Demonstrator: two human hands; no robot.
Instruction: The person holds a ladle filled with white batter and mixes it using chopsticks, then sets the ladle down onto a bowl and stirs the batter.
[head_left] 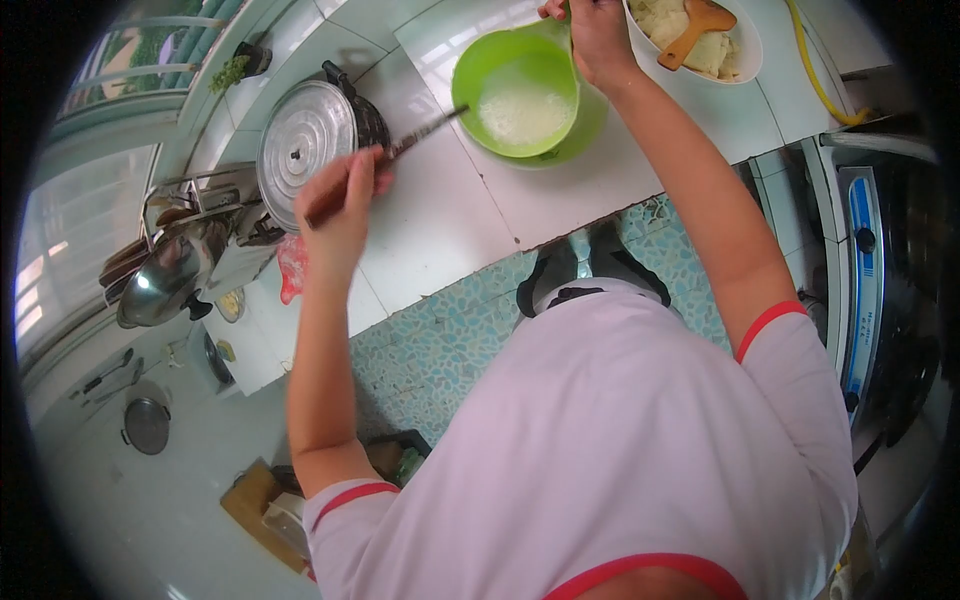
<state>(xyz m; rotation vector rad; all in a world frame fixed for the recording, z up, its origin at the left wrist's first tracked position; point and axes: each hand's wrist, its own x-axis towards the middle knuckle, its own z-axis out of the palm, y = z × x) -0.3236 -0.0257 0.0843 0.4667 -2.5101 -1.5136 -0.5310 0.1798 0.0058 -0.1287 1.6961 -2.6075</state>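
Note:
My left hand is closed around the brown wooden handle of a tool with a narrow dark metal shaft. Its far end points at the rim of a green plastic bowl; whether it touches the bowl I cannot tell. Whitish, frothy liquid lies in the bowl. At the bowl's far right edge, my right hand is wrapped round its upright green handle, the fingertips partly cut off by the frame. Just right of that hand stands a white bowl of pale, lumpy food, a wooden paddle lying on top.
A lidded silver pot stands on the white tiled counter, beyond my left hand. Left of it are a utensil rack and a shiny metal wok or bowl. A red bag lies nearby. A yellow hose runs along the right.

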